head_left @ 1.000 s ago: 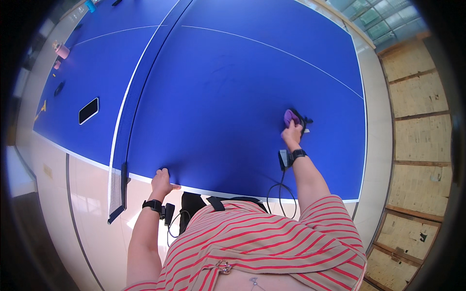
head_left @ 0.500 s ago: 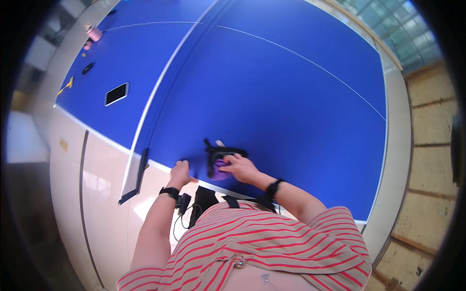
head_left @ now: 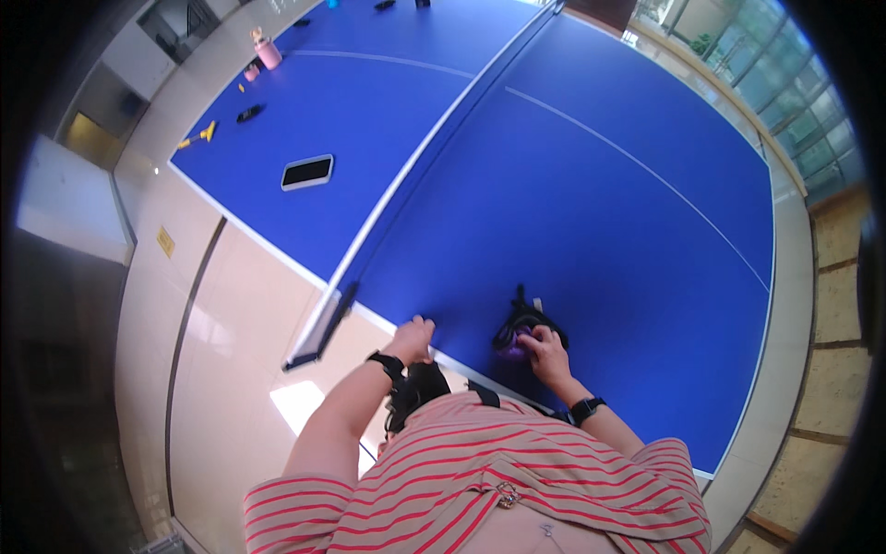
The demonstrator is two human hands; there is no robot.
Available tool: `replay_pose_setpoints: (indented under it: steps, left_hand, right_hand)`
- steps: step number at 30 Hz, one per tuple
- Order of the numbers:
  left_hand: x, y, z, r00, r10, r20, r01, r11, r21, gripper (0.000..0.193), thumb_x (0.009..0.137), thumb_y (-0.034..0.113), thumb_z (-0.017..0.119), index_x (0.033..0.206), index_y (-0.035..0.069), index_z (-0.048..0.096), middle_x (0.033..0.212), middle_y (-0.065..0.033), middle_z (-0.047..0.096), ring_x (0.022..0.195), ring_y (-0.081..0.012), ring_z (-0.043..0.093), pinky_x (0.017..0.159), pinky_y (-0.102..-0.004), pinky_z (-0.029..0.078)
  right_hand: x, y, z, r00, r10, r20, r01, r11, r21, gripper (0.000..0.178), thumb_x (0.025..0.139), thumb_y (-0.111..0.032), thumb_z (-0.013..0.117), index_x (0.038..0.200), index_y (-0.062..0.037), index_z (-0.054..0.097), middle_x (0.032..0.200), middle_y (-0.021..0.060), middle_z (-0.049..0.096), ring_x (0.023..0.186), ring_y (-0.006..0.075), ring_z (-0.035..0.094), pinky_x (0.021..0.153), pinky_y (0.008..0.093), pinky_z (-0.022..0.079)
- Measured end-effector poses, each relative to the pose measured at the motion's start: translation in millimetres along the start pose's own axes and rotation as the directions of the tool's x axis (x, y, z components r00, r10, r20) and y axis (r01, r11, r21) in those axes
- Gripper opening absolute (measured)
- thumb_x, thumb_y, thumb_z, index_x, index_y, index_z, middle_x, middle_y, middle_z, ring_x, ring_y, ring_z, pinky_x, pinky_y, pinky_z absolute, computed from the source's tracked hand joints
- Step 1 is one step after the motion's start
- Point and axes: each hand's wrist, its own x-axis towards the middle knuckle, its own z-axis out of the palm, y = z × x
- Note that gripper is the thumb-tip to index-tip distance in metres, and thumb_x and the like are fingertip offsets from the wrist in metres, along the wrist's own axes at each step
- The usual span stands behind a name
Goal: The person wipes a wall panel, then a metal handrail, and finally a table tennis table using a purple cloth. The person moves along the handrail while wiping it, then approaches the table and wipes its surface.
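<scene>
Phone (head_left: pixel 306 172) lies left of the net (head_left: pixel 434 129) – corded device (head_left: pixel 522 331) right, near the table's edge (head_left: pixel 461 364).

Blue table-tennis table (head_left: pixel 591 185) on glossy beige floor (head_left: pixel 231 369).

Blue table (head_left: pixel 591 203) with white lines, purple-and-black device (head_left: pixel 519 334), red-and-white striped shirt (head_left: pixel 517 480), black-screened phone (head_left: pixel 306 172)

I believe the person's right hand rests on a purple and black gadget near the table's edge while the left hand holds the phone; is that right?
Not quite. In the head view the left hand grips the blue table's edge; the phone lies untouched far off. The right hand does rest on the purple and black gadget.
</scene>
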Motion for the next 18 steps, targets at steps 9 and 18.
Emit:
replay_pose_setpoints:
  steps: [9, 18]
  left_hand:
    - [14.1, -18.9, -37.7, 0.922, 0.186, 0.340, -0.168, 0.982, -0.081, 0.055, 0.068, 0.029, 0.084, 0.113, 0.009, 0.059, 0.114, -0.0153, 0.062, 0.105, -0.0354, 0.063, 0.085, -0.0436, 0.053]
    - [14.1, -26.5, -119.0, 0.848, 0.523, 0.085, -0.513, 0.850, -0.120, 0.032, 0.082, 0.025, 0.071, 0.109, 0.011, 0.063, 0.102, -0.0103, 0.066, 0.094, -0.0313, 0.065, 0.077, -0.0435, 0.051]
  right_hand:
    - [26.3, -35.1, 20.8, 0.974, 0.222, -0.032, -0.223, 0.974, -0.024, 0.056, 0.074, -0.001, 0.064, 0.127, -0.0193, 0.057, 0.119, 0.0127, 0.048, 0.107, 0.0359, 0.054, 0.084, 0.0453, 0.053]
    - [72.8, -78.3, 46.4, 0.985, 0.160, 0.064, -0.157, 0.986, -0.051, 0.055, 0.078, -0.008, 0.065, 0.132, -0.0196, 0.057, 0.124, 0.0143, 0.047, 0.113, 0.0349, 0.053, 0.092, 0.0429, 0.050]
